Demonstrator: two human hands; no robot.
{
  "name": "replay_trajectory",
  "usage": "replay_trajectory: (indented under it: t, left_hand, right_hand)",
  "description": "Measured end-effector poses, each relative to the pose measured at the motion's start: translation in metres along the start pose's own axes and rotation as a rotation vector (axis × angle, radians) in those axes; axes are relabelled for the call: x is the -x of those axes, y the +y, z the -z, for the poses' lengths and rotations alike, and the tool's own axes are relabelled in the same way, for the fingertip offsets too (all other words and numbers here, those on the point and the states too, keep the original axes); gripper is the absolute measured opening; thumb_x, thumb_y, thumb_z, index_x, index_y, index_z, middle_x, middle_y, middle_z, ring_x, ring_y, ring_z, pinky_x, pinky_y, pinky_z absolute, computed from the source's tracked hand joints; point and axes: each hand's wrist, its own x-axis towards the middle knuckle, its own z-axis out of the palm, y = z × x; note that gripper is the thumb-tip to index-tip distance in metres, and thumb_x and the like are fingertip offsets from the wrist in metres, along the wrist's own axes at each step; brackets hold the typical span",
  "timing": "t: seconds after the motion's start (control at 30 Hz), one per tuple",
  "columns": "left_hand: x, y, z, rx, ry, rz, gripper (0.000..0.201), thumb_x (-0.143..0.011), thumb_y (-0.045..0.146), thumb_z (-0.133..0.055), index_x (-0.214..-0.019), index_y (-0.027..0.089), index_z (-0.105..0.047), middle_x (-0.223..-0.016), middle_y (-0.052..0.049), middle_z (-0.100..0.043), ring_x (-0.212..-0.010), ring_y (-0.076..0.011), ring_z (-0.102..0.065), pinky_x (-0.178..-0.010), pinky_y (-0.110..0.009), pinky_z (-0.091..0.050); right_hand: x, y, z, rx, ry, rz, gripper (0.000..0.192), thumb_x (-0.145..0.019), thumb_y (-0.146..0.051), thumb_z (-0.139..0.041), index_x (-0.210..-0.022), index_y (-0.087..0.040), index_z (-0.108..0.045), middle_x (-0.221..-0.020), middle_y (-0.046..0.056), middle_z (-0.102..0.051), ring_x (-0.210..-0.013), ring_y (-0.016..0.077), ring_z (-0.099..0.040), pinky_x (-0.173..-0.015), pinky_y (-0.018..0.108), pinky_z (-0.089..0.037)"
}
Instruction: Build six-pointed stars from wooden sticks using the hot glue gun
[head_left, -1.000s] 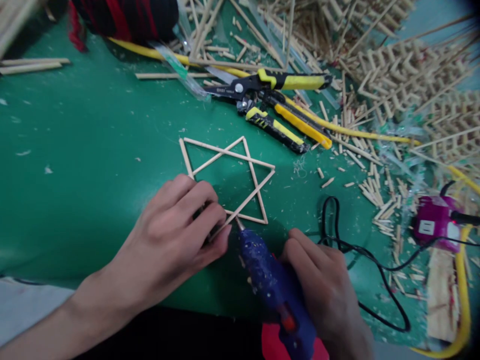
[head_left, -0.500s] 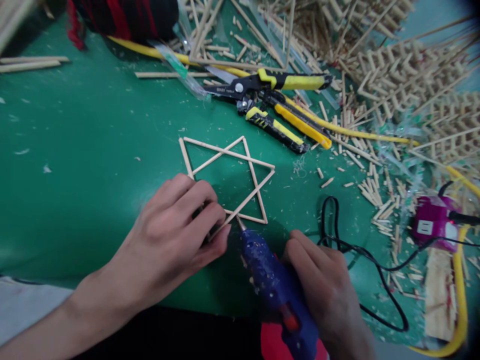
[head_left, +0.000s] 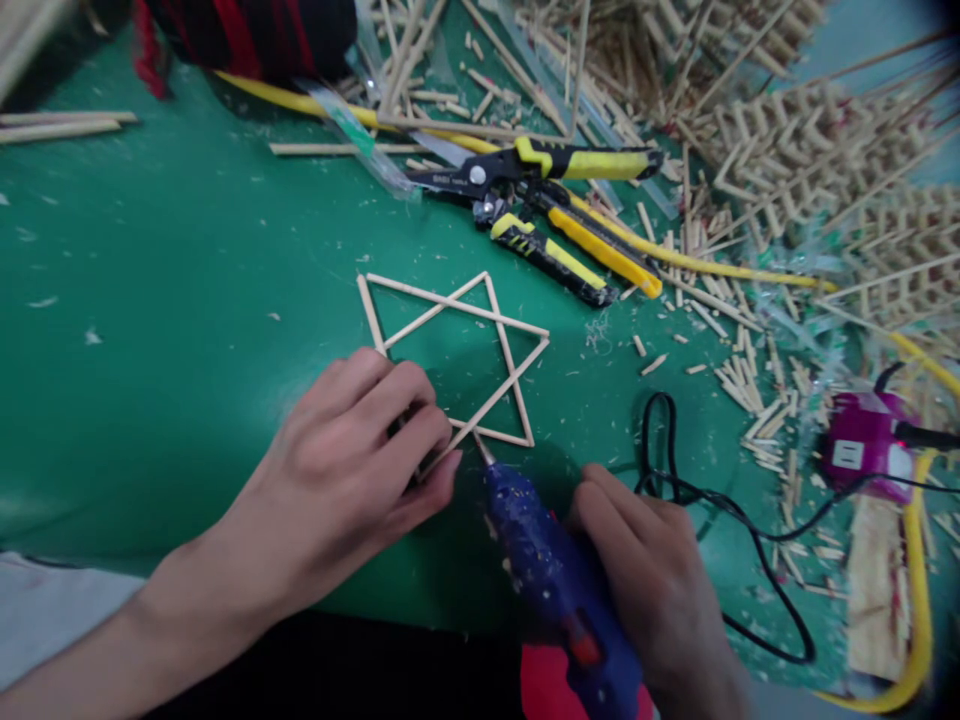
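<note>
A star of thin wooden sticks (head_left: pixel 457 355) lies flat on the green table (head_left: pixel 187 300). My left hand (head_left: pixel 352 470) presses down on the star's lower left corner, fingers closed over the sticks there. My right hand (head_left: pixel 652 580) grips a blue hot glue gun (head_left: pixel 555 580). The gun's metal nozzle touches the star's bottom stick just right of my left fingertips. The corner under my left fingers is hidden.
Yellow-and-black cutters (head_left: pixel 555 210) lie behind the star. Heaps of cut sticks and glued stick pieces (head_left: pixel 795 150) fill the back right. A black cord (head_left: pixel 705 500) runs to a purple power plug (head_left: pixel 862 450). A yellow hose (head_left: pixel 919 590) curves along the right edge.
The glue gun and my right hand have slid slightly down and to the right. My left hand and the star have stayed in place.
</note>
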Motion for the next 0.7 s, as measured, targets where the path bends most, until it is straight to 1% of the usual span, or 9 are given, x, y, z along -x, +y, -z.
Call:
replay_trajectory:
  t: [0.17, 0.33, 0.43, 0.53, 0.6, 0.7]
  left_hand:
    - [0.000, -0.001, -0.001, 0.012, -0.027, 0.012, 0.015, -0.098, 0.014, -0.057, -0.083, 0.018, -0.058, -0.088, -0.007, -0.059, -0.079, -0.0218, -0.048, -0.069, -0.040, -0.043]
    - [0.002, -0.002, 0.000, 0.012, -0.033, -0.011, 0.011, -0.098, 0.017, -0.058, -0.087, 0.018, -0.057, -0.091, -0.008, -0.060, -0.080, -0.0229, -0.049, -0.068, -0.040, -0.043]
    - [0.007, -0.003, 0.003, 0.026, -0.041, -0.013, 0.005, -0.098, 0.021, -0.061, -0.095, 0.018, -0.058, -0.095, -0.008, -0.060, -0.084, -0.0245, -0.051, -0.070, -0.041, -0.044]
    - [0.015, -0.006, 0.008, 0.026, -0.030, -0.025, 0.010, -0.096, 0.023, -0.065, -0.102, 0.018, -0.060, -0.102, -0.009, -0.061, -0.089, -0.0257, -0.053, -0.075, -0.041, -0.047]
    - [0.020, -0.011, 0.011, 0.015, -0.034, -0.041, 0.013, -0.098, 0.027, -0.063, -0.107, 0.019, -0.060, -0.108, -0.010, -0.060, -0.092, -0.0260, -0.053, -0.078, -0.041, -0.047]
    - [0.028, -0.021, 0.016, 0.005, -0.070, -0.038, 0.020, -0.102, 0.037, -0.056, -0.113, 0.021, -0.059, -0.113, -0.010, -0.058, -0.094, -0.0262, -0.052, -0.081, -0.043, -0.046]
  right_hand:
    - [0.006, 0.002, -0.001, -0.093, 0.045, -0.003, 0.033, -0.106, -0.014, -0.033, -0.074, -0.024, -0.038, -0.067, -0.004, -0.039, -0.052, 0.0114, -0.040, -0.050, 0.028, -0.027]
    - [0.015, 0.003, -0.004, -0.101, 0.116, -0.044, 0.032, -0.109, -0.020, -0.031, -0.079, -0.023, -0.040, -0.073, -0.002, -0.046, -0.056, 0.0119, -0.041, -0.054, 0.028, -0.029]
    - [0.018, 0.002, -0.002, -0.138, 0.099, -0.055, 0.031, -0.109, -0.020, -0.034, -0.078, -0.023, -0.039, -0.072, -0.003, -0.043, -0.056, 0.0112, -0.041, -0.054, 0.028, -0.029]
    - [0.020, -0.001, 0.000, -0.165, 0.076, -0.058, 0.032, -0.108, -0.019, -0.035, -0.077, -0.023, -0.038, -0.069, -0.003, -0.040, -0.056, 0.0111, -0.042, -0.054, 0.028, -0.029]
    - [0.022, -0.003, 0.000, -0.162, 0.084, -0.059, 0.033, -0.109, -0.021, -0.036, -0.076, -0.023, -0.039, -0.069, -0.003, -0.044, -0.056, 0.0115, -0.044, -0.054, 0.028, -0.031]
    - [0.022, -0.007, -0.002, -0.157, 0.095, -0.050, 0.035, -0.110, -0.022, -0.035, -0.076, -0.024, -0.043, -0.068, -0.002, -0.052, -0.054, 0.0124, -0.048, -0.054, 0.029, -0.034]
